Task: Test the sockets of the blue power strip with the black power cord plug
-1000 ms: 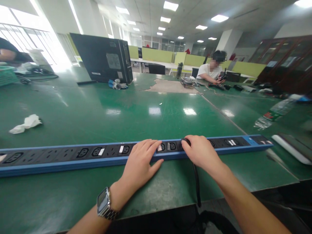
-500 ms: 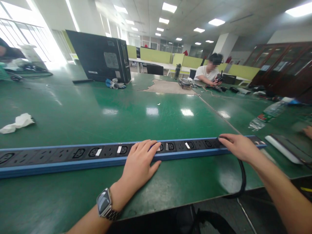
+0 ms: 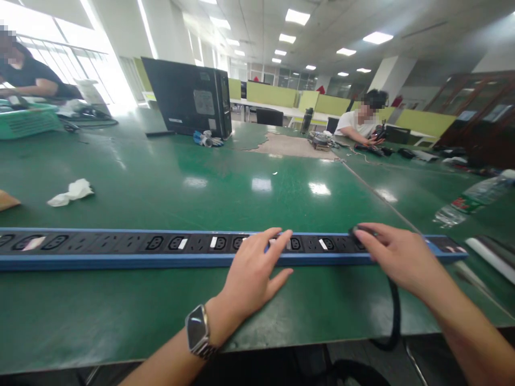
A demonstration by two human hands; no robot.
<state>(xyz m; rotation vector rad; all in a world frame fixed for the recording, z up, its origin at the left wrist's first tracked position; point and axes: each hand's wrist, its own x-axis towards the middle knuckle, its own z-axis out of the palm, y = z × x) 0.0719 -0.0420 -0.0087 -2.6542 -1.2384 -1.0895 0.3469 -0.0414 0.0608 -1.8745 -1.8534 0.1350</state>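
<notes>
A long blue power strip (image 3: 120,252) with black sockets lies across the green table (image 3: 257,198). My left hand (image 3: 253,273), a watch on its wrist, rests flat on the strip near its middle, fingers spread. My right hand (image 3: 396,254) grips a black plug (image 3: 360,233) set on a socket toward the strip's right end. The plug's black cable (image 3: 394,313) loops down over the table's front edge.
A crumpled white tissue (image 3: 70,192) lies at left. A black computer case (image 3: 189,99) stands farther back, with a green basket (image 3: 28,120) and a person at far left. Another person sits at the far right. A plastic bottle (image 3: 470,198) lies right.
My right hand carried the black plug from the strip's middle to a socket near its right end, the cable trailing after it. My left hand stayed on the strip. The view shifted.
</notes>
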